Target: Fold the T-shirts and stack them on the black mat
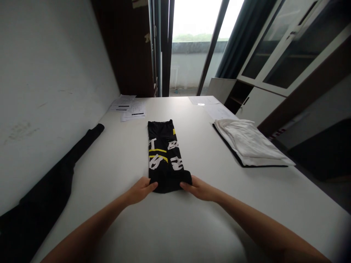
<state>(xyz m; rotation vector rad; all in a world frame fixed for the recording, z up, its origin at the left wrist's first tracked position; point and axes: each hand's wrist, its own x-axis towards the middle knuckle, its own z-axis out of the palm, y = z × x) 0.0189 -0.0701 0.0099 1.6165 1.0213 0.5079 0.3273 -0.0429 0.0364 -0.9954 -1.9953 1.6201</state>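
A folded black garment [164, 149] with white lettering and yellow stripes lies lengthwise on the white table [120, 146]. Its near end is folded over into a plain black band; whether it is shorts or trousers I cannot tell. My left hand [142, 189] pinches the left corner of that band, thumb on top. At the right corner, my right hand [199, 187] grips the same band in the same way, thumb over the cloth. Fingers under the fabric are hidden on both sides.
A stack of folded white cloth [244, 140] with a black piece beneath sits at the right edge. Black clothing [55, 186] lies along the left wall. Paper sheets [134, 109] lie at the far left, more papers [214, 107] at the far right.
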